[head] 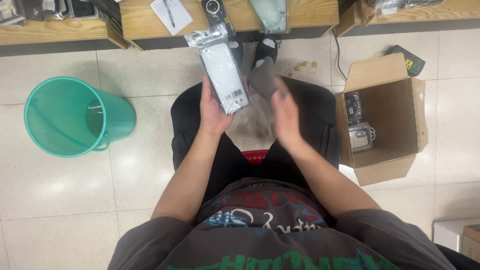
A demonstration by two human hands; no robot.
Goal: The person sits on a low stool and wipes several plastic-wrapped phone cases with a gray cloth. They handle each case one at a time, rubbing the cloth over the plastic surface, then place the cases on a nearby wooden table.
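**Packaged phone case held up in the left hand**

Nearest the camera, the left hand [212,107] grips a white phone case sealed in a clear plastic sleeve [223,70] from underneath, fingers wrapped around its lower edge, the package standing up and away from the body. Just right of that grip, the right hand [286,112] hovers flat with fingers spread, holding nothing, apart from the package. Far left of the grip stands a round teal plastic bucket [55,117]. Well right of it sits an open brown cardboard box [400,105]. Beyond the package, a light wooden bench [140,17] carries a white notepad [172,15].
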